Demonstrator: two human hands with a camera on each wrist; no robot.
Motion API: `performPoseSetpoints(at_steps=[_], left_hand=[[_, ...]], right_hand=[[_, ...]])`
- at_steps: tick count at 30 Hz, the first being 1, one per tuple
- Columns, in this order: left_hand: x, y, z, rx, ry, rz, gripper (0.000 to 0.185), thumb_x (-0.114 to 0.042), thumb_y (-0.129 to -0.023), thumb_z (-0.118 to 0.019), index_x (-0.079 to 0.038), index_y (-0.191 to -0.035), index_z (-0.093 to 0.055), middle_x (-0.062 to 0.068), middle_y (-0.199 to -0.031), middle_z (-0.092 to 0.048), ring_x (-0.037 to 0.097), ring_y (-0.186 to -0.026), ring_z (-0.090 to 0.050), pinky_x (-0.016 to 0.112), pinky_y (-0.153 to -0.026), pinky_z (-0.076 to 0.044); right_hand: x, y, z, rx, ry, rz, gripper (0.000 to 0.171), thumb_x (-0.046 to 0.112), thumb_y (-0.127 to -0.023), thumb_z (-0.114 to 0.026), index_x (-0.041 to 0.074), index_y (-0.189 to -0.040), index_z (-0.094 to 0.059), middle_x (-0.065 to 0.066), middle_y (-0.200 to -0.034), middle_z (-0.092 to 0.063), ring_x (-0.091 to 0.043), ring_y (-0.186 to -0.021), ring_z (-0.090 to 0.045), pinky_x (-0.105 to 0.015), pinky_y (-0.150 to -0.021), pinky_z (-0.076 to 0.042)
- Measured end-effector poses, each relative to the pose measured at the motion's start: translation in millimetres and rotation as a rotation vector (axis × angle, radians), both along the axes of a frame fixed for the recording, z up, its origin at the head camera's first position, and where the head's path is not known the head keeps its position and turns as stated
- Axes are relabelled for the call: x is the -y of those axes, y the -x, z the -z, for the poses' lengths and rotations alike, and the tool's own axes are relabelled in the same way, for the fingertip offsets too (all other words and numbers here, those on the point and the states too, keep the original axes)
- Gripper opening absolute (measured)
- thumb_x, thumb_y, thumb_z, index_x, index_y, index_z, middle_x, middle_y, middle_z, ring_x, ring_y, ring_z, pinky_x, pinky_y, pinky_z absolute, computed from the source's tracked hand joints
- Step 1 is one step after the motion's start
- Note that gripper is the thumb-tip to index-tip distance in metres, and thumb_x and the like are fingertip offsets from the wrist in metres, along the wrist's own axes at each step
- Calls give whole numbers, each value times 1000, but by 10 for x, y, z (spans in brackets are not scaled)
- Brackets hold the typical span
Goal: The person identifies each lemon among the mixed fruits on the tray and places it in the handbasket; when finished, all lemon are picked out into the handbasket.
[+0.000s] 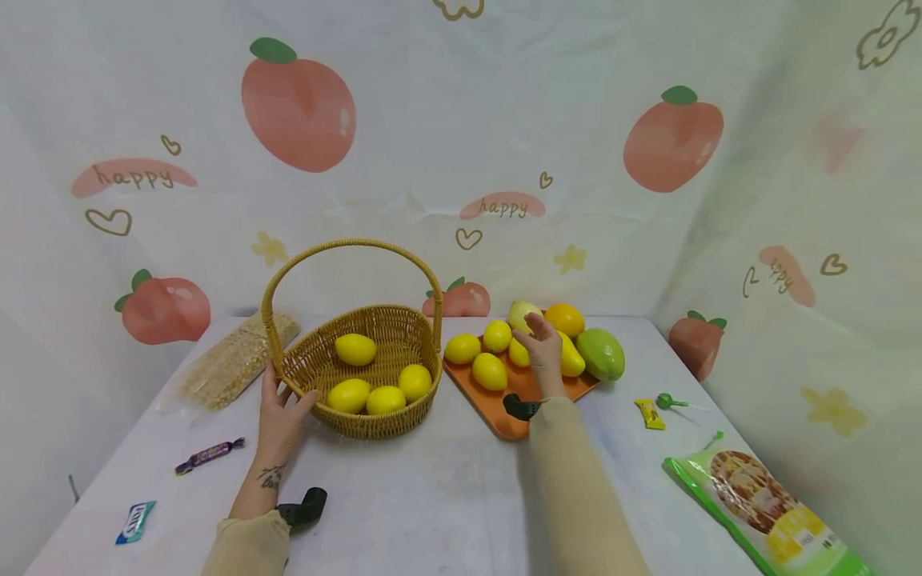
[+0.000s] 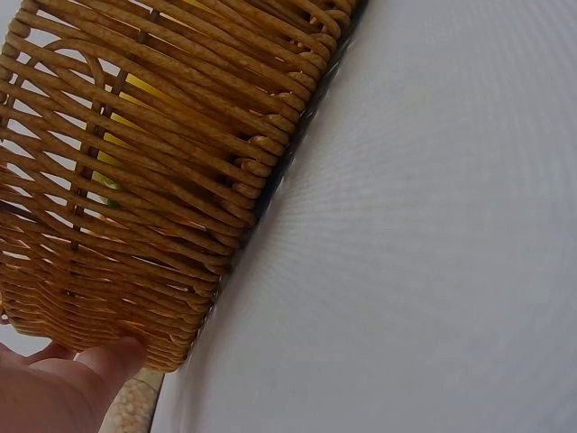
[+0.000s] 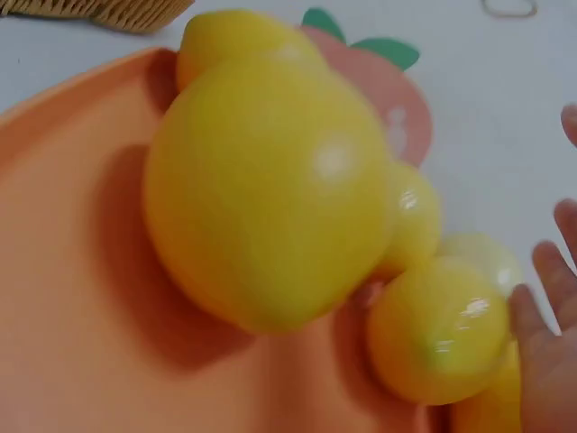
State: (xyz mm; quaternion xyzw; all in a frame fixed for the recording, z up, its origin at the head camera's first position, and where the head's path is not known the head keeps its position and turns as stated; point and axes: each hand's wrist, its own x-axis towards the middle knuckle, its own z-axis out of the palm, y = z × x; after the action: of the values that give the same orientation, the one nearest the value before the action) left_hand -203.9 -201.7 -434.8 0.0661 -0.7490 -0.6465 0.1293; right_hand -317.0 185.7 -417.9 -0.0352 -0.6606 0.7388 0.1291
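wicker basket sits on the bench w/ four lemons inside; left hand is at its near-left rim, thumb hooked onto the rim and the other fingers lying straight along the outside wall, so it looks more like steadying than a real grip. left wrist view shows only a fingertip against the weave, low on the wall. right hand is over the orange tray just right of the basket, fingers apart and fairly straight, clamped on nothing; in the right wrist view the fingertips are just beside a small lemon, can't tell if touching. fruit on the tray is piled close: lemons touching each other, an orange at the back, a green mango on the right edge. risks, imo: round, glossy fruit could slip from a loose pinch and roll off the bench; nudging one lemon may shove its neighbours, and the mango, already at the tray's rim, could tip off. reaching deep into the pile, the sleeve could drag the front lemon along. light basket may slide or tip if the thumb pulls on the rim, since nothing else holds it.
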Motion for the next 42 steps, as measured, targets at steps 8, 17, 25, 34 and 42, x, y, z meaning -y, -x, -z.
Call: performPoseSetpoints(at_steps=[8,17,25,34,42], left_hand=[[15,15,23,-9,-3,0,93,-6,-88,-56,-24,-148,12,12,-155,-1,42,-138,-15,54,-109,-25],[30,32,39,0,-4,4,92,-6,-89,-56,-25,-148,11,10,-155,-2,41,-138,-16,53,-108,-27],[34,41,45,2,-21,4,93,-5,-88,-57,-27,-148,10,10,-155,-3,40,-138,-16,52,-109,-27],[9,27,31,0,-11,-11,92,-7,-88,-57,-29,-149,9,10,-155,-4,41,-137,-17,53,-108,-28],[16,11,13,-4,-13,-3,92,-7,-89,-57,-28,-148,10,12,-154,-3,42,-137,-18,53,-107,-29]], right_hand=[[70,105,150,61,-97,139,46,9,-83,-66,1,-126,-53,-14,-136,-44,-27,-123,-38,-38,-105,-38],[148,64,236,121,-164,195,49,8,-82,-67,4,-127,-51,-13,-136,-44,-25,-124,-37,-37,-110,-32],[173,54,258,147,-158,192,58,7,-80,-68,5,-133,-45,-13,-139,-39,-27,-126,-35,-39,-112,-28],[186,52,299,230,-206,174,67,7,-80,-65,10,-140,-37,-10,-143,-34,-26,-126,-34,-41,-111,-29],[78,-23,223,214,-161,93,69,15,-79,-61,13,-142,-33,-7,-143,-32,-25,-123,-33,-41,-110,-28]])
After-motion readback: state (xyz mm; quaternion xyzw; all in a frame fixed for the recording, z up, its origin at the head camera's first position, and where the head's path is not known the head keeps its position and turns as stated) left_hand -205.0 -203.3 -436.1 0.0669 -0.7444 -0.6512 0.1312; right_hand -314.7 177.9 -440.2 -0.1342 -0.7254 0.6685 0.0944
